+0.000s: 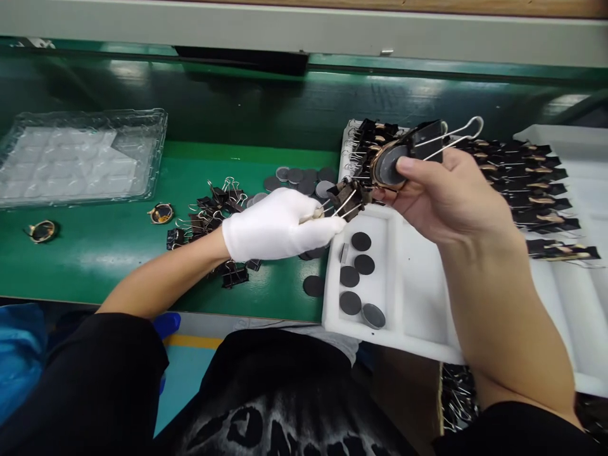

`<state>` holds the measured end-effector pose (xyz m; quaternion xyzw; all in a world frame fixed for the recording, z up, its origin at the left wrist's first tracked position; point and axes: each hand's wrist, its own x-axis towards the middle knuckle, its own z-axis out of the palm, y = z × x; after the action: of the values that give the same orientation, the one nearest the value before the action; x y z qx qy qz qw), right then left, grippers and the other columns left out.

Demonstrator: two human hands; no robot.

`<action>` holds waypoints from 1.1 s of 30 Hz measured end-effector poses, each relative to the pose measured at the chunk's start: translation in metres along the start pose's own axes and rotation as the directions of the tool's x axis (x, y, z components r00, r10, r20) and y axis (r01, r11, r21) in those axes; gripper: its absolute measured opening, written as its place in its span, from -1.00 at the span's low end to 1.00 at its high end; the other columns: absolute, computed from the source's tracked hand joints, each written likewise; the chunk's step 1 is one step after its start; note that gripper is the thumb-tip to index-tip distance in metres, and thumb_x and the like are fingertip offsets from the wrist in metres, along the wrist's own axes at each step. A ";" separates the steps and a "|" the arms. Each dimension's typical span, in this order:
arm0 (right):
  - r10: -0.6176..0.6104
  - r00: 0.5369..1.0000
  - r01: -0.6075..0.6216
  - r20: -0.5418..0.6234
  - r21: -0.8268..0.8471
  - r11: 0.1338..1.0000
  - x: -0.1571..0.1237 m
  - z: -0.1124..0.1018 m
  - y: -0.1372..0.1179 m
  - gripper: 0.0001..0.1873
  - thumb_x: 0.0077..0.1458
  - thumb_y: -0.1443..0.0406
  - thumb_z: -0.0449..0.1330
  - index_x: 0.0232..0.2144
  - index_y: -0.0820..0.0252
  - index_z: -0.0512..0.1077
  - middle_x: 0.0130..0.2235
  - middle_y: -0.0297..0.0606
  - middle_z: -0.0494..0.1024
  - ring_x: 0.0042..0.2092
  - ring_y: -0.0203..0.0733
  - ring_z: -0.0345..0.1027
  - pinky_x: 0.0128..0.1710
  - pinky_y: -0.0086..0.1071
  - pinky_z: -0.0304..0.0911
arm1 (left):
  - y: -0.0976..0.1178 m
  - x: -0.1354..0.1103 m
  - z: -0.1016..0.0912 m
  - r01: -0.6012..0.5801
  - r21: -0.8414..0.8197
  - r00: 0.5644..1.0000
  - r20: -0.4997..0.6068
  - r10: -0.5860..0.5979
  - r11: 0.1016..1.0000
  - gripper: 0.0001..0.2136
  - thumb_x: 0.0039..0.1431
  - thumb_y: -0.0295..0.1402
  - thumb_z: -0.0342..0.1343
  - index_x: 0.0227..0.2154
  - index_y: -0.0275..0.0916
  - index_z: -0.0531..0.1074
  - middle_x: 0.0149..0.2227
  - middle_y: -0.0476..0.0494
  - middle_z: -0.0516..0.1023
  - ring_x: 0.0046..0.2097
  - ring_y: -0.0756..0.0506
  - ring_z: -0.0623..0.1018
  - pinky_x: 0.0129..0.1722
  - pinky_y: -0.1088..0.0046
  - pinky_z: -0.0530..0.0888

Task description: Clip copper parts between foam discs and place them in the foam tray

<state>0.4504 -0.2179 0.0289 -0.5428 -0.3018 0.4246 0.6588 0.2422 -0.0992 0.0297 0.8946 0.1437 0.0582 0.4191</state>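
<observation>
My left hand (278, 223), in a white glove, is closed on the wire handles of a black binder clip (349, 197) and holds it against the lower edge of a round part. My bare right hand (444, 193) grips that round part (389, 166), a dark disc in a coppery ring, with the thumb pressed on its face. A second binder clip (430, 140) is clamped on the ring's upper right, its wire handles sticking out. Both hands hover above a white foam tray (408, 297).
Several loose dark discs (356, 272) lie in the tray's left compartment, more discs (304, 180) on the green belt. A pile of binder clips (209, 212) sits left of my glove. Clipped assemblies (536, 183) fill the right tray. A clear plastic tray (80, 155) and two rings (161, 213) lie left.
</observation>
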 end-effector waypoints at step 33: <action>-0.046 0.965 0.097 0.258 -0.187 0.978 -0.004 -0.012 0.012 -0.68 -0.18 0.16 0.63 -0.37 0.03 0.64 -0.33 -0.36 0.66 -0.19 -0.04 0.61 -0.08 -0.15 0.56 | 0.002 -0.007 0.029 -0.199 0.160 0.971 -0.100 0.217 0.967 -0.56 0.41 -0.15 -0.05 -0.60 -0.18 0.09 -0.62 0.07 0.15 -0.55 0.04 0.15 -0.49 0.38 0.12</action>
<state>0.4560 -0.2259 0.0145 -0.5359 -0.4434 0.4339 0.5727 0.2422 -0.1237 0.0132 0.9286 0.0771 0.1430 0.3335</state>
